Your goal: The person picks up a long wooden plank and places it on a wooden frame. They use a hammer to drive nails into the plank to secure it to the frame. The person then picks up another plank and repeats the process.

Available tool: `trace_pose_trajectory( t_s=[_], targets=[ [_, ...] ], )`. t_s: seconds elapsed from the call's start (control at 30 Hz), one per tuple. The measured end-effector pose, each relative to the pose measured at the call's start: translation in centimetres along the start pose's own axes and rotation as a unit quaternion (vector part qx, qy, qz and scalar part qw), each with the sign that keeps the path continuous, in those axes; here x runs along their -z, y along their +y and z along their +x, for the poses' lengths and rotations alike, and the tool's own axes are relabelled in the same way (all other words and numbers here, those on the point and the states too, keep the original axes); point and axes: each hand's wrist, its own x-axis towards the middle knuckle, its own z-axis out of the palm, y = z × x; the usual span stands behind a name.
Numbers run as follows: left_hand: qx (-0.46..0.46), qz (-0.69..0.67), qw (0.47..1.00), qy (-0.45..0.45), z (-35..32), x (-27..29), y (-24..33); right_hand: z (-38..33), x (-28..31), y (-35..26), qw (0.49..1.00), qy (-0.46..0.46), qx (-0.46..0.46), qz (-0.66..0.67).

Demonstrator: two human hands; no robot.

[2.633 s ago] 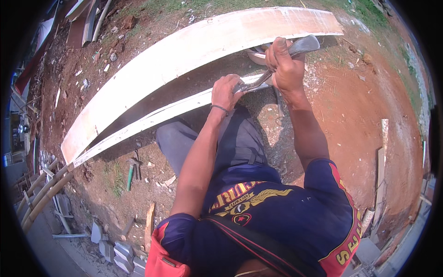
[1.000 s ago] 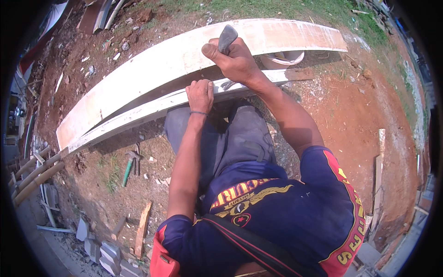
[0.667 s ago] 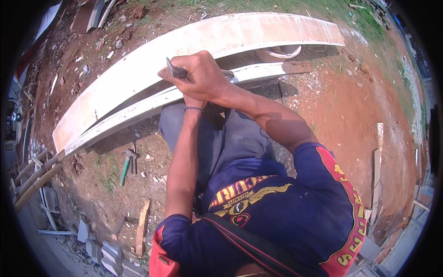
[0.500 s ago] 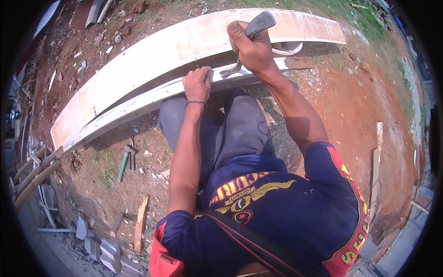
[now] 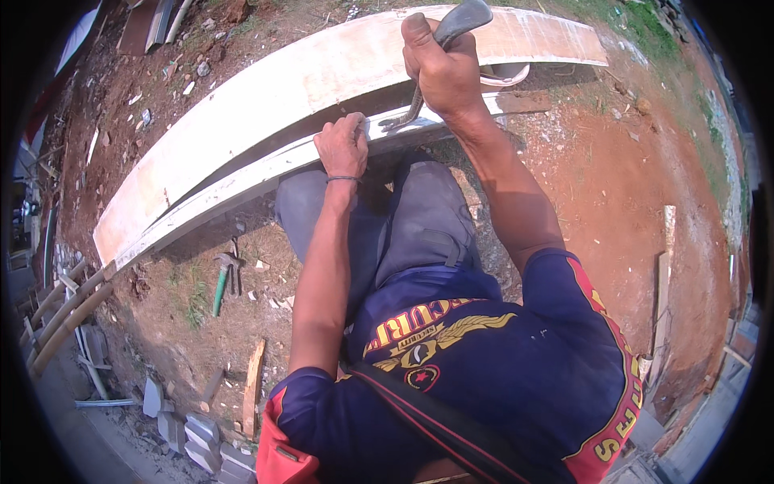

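A dark metal pry bar (image 5: 466, 19) is in my right hand (image 5: 446, 77), its fist closed around the shaft. The flattened end sticks up above the thumb, while the hooked end comes down onto a long white-painted plank (image 5: 270, 165). Whether the hook has caught anything there is too small to tell. To the left of the hook, my left hand (image 5: 342, 147) is bent over the plank's edge, fingers curled on it. The plank lies across in front of my knees. Just beyond it is a wide pale board (image 5: 322, 60), with a dark gap between the two.
A hammer with a green handle (image 5: 220, 290) lies on the dirt at left. Bamboo poles (image 5: 72, 323) and broken concrete blocks (image 5: 200, 444) are at lower left. Splintered wood (image 5: 253, 387) lies nearer me. A white curved object (image 5: 506, 74) shows behind my right wrist.
My right hand and the pry bar have risen slightly and shifted a little right. My left hand keeps its hold on the plank. The whole view has shifted slightly.
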Motion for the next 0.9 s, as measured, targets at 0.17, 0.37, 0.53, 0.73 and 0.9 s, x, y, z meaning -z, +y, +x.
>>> trace_pose_trajectory(
  t_s=[0.17,0.37,0.53,0.73,0.9],
  targets=[
    [-0.018,-0.030,0.999,-0.003,-0.1,0.2,0.8,-0.1,2.4,-1.7,0.985,0.109,0.000,0.135],
    [-0.068,-0.068,0.995,-0.006,-0.2,-1.1,1.8,-0.8,5.5,-0.2,0.976,0.038,0.015,0.212],
    [-0.087,-0.050,0.995,0.011,0.0,-1.3,2.1,-0.7,7.8,1.1,0.972,0.031,-0.029,0.233],
    [-0.108,-0.090,0.990,0.032,1.0,-0.8,3.5,-2.9,13.0,2.0,0.936,0.133,-0.018,0.327],
    [0.058,-0.285,0.945,0.151,-1.2,1.8,1.1,-1.3,5.6,-1.5,0.964,0.135,-0.038,0.225]
  ],
)
